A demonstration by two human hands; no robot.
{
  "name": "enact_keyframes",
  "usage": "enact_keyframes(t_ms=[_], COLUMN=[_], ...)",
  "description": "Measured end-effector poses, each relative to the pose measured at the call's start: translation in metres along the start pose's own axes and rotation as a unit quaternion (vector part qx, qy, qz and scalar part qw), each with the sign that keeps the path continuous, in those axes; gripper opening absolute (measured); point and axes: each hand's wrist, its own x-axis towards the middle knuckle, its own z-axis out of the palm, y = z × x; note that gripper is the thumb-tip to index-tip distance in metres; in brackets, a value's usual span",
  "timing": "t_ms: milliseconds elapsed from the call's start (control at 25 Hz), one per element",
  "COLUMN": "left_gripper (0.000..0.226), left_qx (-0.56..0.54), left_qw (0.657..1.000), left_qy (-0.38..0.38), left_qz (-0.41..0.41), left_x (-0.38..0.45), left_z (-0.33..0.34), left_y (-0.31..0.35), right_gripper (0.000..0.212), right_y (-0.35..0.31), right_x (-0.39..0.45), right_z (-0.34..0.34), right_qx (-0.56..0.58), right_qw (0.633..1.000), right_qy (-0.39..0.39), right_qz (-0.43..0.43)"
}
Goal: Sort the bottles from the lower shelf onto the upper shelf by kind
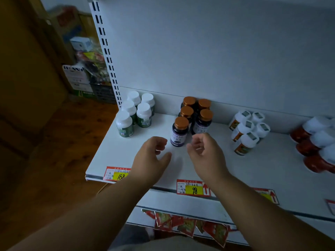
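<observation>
We reach both bare forearms up and forward from the bottom of the view, converging toward the middle. Our left hand (151, 156) hovers palm inward, fingers loosely curled, thumb stretched toward the right, holding nothing. Our right hand (204, 151) hangs just beside it, apart, fingers also loosely curled and empty, thumb pointing toward the left hand. Neither wrist is bent sharply.

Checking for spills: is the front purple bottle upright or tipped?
Upright: the front purple bottle stands on its base, copper cap on top, on the shelf.
</observation>
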Motion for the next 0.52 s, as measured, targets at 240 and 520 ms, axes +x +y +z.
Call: enact_keyframes(t_ms=[240,520], left_gripper=[0.043,0.040], left_qx=[-0.151,-0.211], left_qw=[0.986,0.973], left_qy=[-0.039,-0.073], left_qz=[-0.061,-0.049], left_x=[0.037,0.055], left_z=[0.008,0.021], left_y=[0.013,0.019], right_gripper=[0.034,0.036], right_y=[0.010,0.008], right_x=[0.029,0.060], right_z=[0.000,-0.010], right_qx=[0.079,0.105], right_qw=[0.986,0.984], right_qy=[0.129,0.100], right_qz=[0.077,0.101])
